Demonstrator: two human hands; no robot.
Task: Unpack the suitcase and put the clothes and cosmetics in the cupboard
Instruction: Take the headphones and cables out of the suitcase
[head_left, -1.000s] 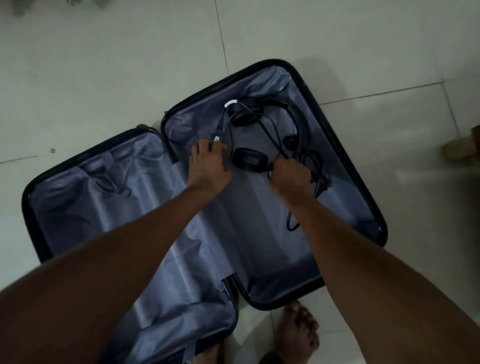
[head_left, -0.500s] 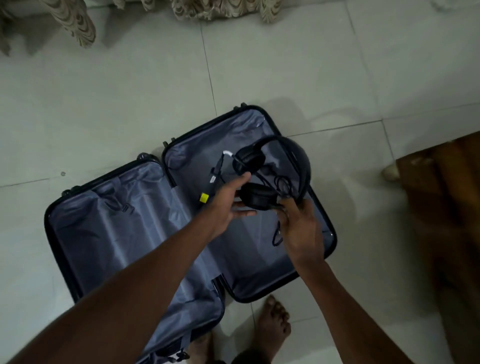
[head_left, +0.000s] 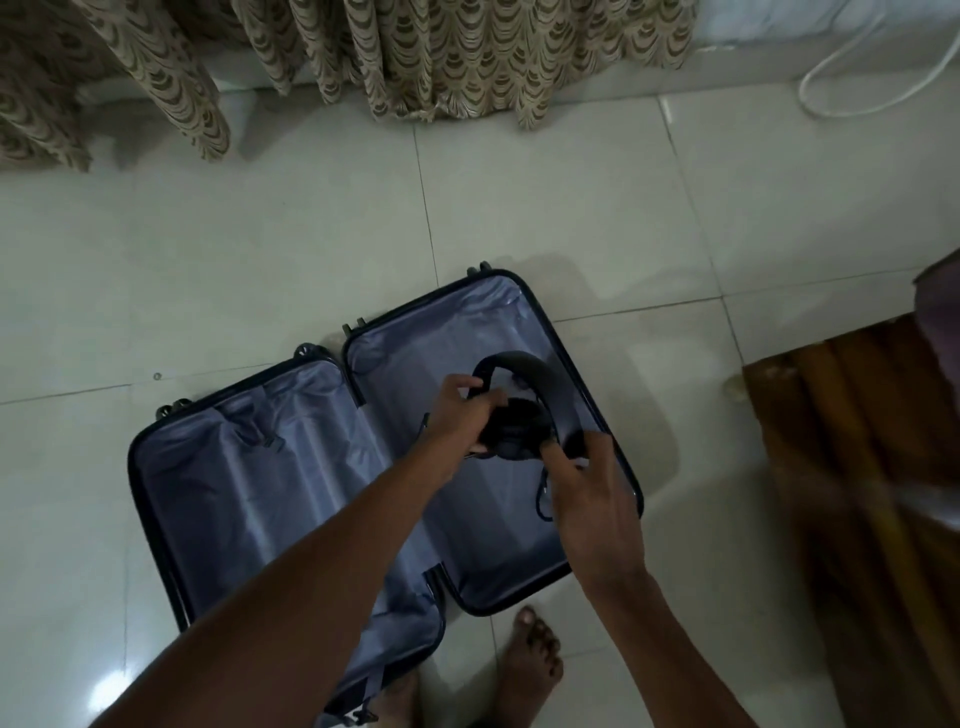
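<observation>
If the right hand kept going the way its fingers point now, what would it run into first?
The right hand already grips the headphones, fingers pointing up-left; beyond them it would likely meet the left hand holding the other side. Depth is unclear.

Dark suitcase (head_left: 156, 519) lies open flat, grey-lined halves seemingly bare

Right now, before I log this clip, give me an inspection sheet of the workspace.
Surface: pale glossy tiled floor.
Job's things: open dark hard-shell suitcase with grey lining, both halves flat; no clothes or cosmetics seen.
Clutter: black over-ear headphones, held above the right half.
Hands: left hand and right hand both grip the headphones.
Cables: thin black headphone cord dangling; white cable on the floor.
Surroundings: patterned beige curtain; brown wooden furniture; bare feet.
</observation>
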